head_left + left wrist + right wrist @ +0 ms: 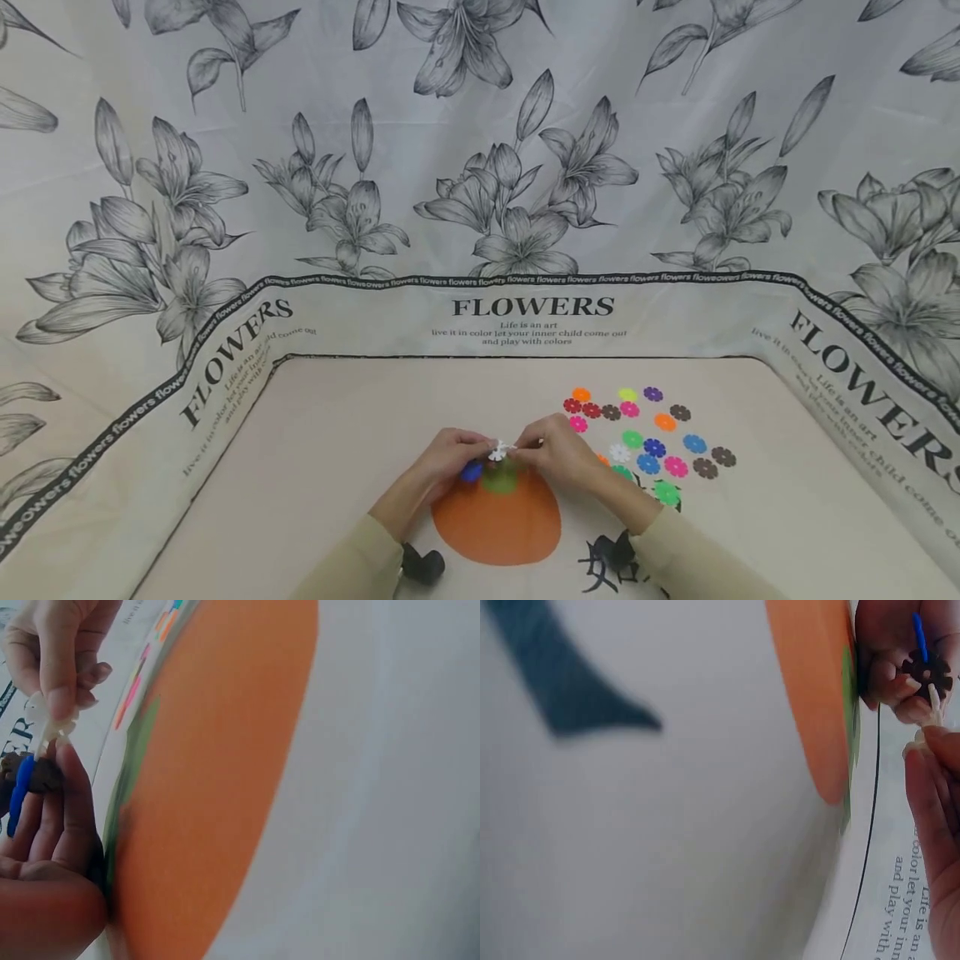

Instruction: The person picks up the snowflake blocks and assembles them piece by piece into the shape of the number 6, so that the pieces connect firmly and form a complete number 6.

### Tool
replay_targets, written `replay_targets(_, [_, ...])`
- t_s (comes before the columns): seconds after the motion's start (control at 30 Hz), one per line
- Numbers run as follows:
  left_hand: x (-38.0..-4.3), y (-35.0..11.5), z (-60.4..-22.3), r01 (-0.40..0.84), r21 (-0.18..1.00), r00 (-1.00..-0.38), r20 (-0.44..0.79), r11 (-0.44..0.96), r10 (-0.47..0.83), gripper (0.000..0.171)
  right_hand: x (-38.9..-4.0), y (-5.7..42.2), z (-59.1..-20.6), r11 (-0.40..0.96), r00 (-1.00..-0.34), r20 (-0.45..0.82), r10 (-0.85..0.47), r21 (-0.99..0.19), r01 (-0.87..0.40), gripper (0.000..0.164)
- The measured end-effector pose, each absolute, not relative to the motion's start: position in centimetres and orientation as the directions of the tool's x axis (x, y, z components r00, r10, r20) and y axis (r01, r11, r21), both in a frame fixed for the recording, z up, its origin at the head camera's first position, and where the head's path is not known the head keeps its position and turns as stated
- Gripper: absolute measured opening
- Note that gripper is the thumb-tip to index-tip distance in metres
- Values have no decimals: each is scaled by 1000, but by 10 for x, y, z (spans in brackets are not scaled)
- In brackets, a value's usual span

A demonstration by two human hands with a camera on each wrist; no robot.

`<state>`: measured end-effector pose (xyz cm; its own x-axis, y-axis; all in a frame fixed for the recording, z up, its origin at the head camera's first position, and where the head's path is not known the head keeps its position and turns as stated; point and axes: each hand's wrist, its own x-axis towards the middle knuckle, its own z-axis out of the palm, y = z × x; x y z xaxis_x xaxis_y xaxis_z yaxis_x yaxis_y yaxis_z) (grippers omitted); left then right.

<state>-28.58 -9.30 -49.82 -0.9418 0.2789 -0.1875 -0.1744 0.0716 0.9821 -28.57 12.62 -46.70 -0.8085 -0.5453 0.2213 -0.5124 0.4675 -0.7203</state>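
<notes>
Above the table, both hands meet at a small cluster of notched plastic snowflake discs joined edge to edge. My left hand grips the cluster by its brown disc, which has a blue disc standing out from it. A white disc slots into the brown one. My right hand pinches white plastic at the joint between thumb and index finger. Whether that is one white disc or two, I cannot tell, since fingertips cover part of it.
An orange printed shape with a green top lies flat beneath the hands. Loose discs in many colours, such as a purple disc and a pink disc, spread over the table at the right. A flower-printed cloth walls the back and sides.
</notes>
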Motion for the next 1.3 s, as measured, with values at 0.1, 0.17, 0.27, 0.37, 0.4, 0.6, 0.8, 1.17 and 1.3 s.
replay_targets(0.1, [-288, -93, -497, -177, 980, -936, -196, 87, 293, 26, -291, 130, -465, 463, -815, 204, -543, -736, -493, 7])
replay_targets(0.17, [-289, -94, -498, -179, 979, -929, -201, 97, 311, 25, -293, 132, -464, 460, -811, 201, -549, -738, -494, 6])
replay_targets(0.27, [-288, -96, -499, -169, 978, -919, -200, 120, 340, 24, -292, 138, -461, 470, -803, 202, -561, -721, -510, 9])
replay_targets(0.37, [-285, -96, -500, -168, 975, -905, -212, 148, 370, 22, -289, 149, -455, 512, -802, 192, -566, -680, -525, 15])
replay_targets(0.4, [-283, -96, -501, -173, 972, -900, -221, 159, 377, 22, -288, 154, -453, 539, -809, 178, -560, -663, -519, 17])
replay_targets(0.6, [-283, -95, -500, -150, 977, -896, -199, 153, 396, 19, -283, 189, -437, 761, -918, 13, -395, -555, -336, 26])
replay_targets(0.8, [-285, -95, -497, -136, 977, -902, -192, 167, 386, 19, -273, 214, -442, 820, -932, -79, -354, -505, -269, 26])
replay_targets(1.17, [-281, -93, -492, -149, 968, -919, -211, 201, 333, 22, -275, 225, -455, 793, -949, -99, -298, -579, -189, 20])
replay_targets(1.3, [-283, -92, -493, -152, 968, -921, -212, 201, 327, 24, -280, 228, -454, 743, -954, -58, -293, -642, -189, 17])
